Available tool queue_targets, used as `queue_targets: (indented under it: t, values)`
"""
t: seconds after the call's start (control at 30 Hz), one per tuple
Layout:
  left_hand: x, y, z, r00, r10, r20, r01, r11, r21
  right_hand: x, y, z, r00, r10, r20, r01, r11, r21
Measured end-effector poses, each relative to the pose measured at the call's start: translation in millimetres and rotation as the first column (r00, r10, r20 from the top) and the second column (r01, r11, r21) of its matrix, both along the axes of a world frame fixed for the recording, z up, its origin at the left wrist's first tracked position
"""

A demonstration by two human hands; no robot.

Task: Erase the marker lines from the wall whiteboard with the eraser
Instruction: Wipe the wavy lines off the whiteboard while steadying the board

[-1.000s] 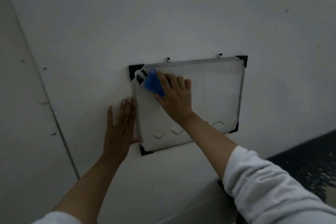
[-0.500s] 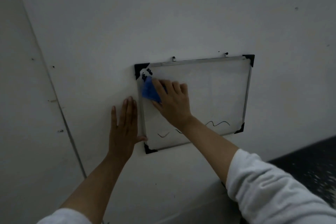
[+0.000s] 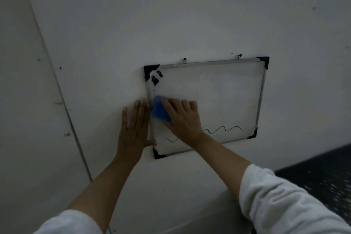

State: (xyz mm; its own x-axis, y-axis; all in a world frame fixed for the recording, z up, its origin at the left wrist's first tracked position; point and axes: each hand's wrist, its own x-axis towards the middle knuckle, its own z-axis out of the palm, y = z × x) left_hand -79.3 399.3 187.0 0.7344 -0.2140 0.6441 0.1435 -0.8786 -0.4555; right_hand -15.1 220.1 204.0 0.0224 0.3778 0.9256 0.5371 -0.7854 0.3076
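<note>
Wall (image 3: 171,15): pale, dimly lit, with a vertical seam at the left and scattered dark specks.

Floor (image 3: 322,173): dark speckled patch, lower right corner.

Whiteboard (image 3: 218,97): metal-framed, black corner caps, hung on the wall from two small hooks on its top edge; it sits tilted, right side higher. Surface mostly clean.

Sleeves: white, one on each forearm, at the bottom of the frame.

Left hand (image 3: 133,127): flat and spread, holding nothing, palm against the wall just beside the board's left edge; thumb reaching onto the frame near the lower left corner.

Right hand (image 3: 182,118): pressed on the board's left-centre area, fingers curled over the eraser and gripping it.

Eraser (image 3: 159,109): blue, against the board surface close to the left frame rail, protruding from under the right hand's fingertips on their left side; its far side is hidden beneath the fingers.

Wavy marker line (image 3: 224,129): black, along the lower part of the board, partly covered by the right wrist, reappearing as a short stroke at the lower left.

Black smudges (image 3: 156,78): near the upper left corner, above the eraser.
</note>
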Motion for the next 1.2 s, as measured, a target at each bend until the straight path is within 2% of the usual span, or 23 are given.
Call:
queue_targets:
  t: [0.03,0.1,0.13,0.17,0.2,0.27,0.33,0.4,0.43,0.47,0.57,0.63,0.7,0.73,0.8,0.87,0.93,0.97,1.0,1.1,1.2]
  values:
    - [0.0,-1.1,1.2,1.0,0.001,0.0,-0.001,1.0,0.013,-1.5,-5.7,-21.7,1.0,0.0,0.011,0.001,0.992,-0.127]
    - [0.1,-3.6,3.5,1.0,0.019,0.001,-0.019,0.999,0.032,-2.6,-20.4,-49.0,1.0,-0.012,0.027,0.022,0.916,-0.4]
    - [0.5,-4.3,4.2,1.0,0.03,0.002,-0.03,0.999,0.042,0.6,-26.6,-47.3,1.0,-0.016,0.024,0.026,0.877,-0.479]
    - [1.0,-4.7,4.4,0.999,0.036,0.004,-0.037,0.998,0.05,5.6,-31.0,-37.4,0.999,-0.021,0.025,0.031,0.874,-0.486]
    - [1.1,-5.0,4.3,0.999,0.033,0.005,-0.033,0.998,0.051,11.0,-33.3,-23.6,0.999,-0.027,0.024,0.035,0.914,-0.405]
    - [0.9,-4.3,2.8,1.0,0.005,0.006,-0.005,0.999,0.034,21.6,-37.8,12.1,0.998,-0.039,-0.051,0.039,0.999,-0.015]
    - [0.0,-5.0,2.4,1.0,0.011,0.002,-0.011,0.999,0.03,24.6,-41.8,44.5,0.99,-0.023,-0.137,0.073,0.924,0.374]
    - [-1.1,-6.8,3.1,0.999,0.033,-0.009,-0.033,0.999,0.027,21.3,-32.5,48.1,0.983,-0.005,-0.185,0.11,0.821,0.561]
    - [-1.2,-7.2,3.1,0.999,0.038,-0.009,-0.038,0.999,0.023,17.1,-23.6,39.6,0.981,0.0,-0.196,0.114,0.814,0.569]
    - [-1.7,-7.4,3.5,0.999,0.046,-0.011,-0.045,0.999,0.023,10.7,-15.1,25.3,0.98,0.005,-0.2,0.101,0.85,0.518]
    - [-4.1,-9.5,4.6,0.997,0.078,-0.019,-0.077,0.996,0.044,-2.6,-9.9,-37.3,0.983,-0.004,-0.185,0.03,0.99,0.139]
    - [-6.2,-11.4,5.1,0.997,0.077,-0.02,-0.076,0.996,0.037,-6.2,-19.4,-59.5,0.981,-0.016,-0.195,0.009,0.999,-0.039]
    - [-8.1,-13.6,6.0,1.0,0.013,-0.009,-0.013,1.0,0.003,-10.8,-24.0,-56.2,0.963,0.007,-0.27,-0.027,0.997,-0.071]
    - [-9.0,-14.7,6.0,0.997,-0.073,0.025,0.074,0.996,-0.043,-15.0,-24.6,-51.4,0.944,0.033,-0.327,-0.047,0.998,-0.035]
    - [-12.6,-20.2,3.9,0.947,-0.273,0.168,0.297,0.944,-0.145,-24.7,-24.5,-44.3,0.884,0.153,-0.442,-0.089,0.983,0.163]
    - [-20.3,-34.6,3.0,0.861,-0.405,0.307,0.486,0.834,-0.261,-37.1,-21.5,-40.3,0.806,0.365,-0.466,-0.121,0.872,0.474]
    - [-30.5,-55.5,6.6,0.802,-0.484,0.35,0.597,0.649,-0.47,-51.7,-12.6,-33.1,0.67,0.602,-0.434,-0.119,0.664,0.738]
    - [-35.9,-65.9,8.0,0.793,-0.506,0.339,0.6,0.554,-0.577,-57.7,-7.4,-27.5,0.599,0.687,-0.411,-0.09,0.568,0.818]
    - [-40.0,-75.0,8.1,0.791,-0.517,0.327,0.585,0.482,-0.652,-63.2,-2.9,-21.7,0.55,0.745,-0.377,-0.067,0.49,0.869]
    - [-44.0,-89.6,6.0,0.802,-0.496,0.334,0.546,0.381,-0.746,-76.8,2.9,-13.4,0.427,0.867,-0.256,-0.05,0.305,0.951]
    - [-33.3,-83.2,9.7,0.813,-0.479,0.33,0.516,0.331,-0.79,-90.0,-0.7,-14.5,0.241,0.949,-0.204,-0.063,0.225,0.972]
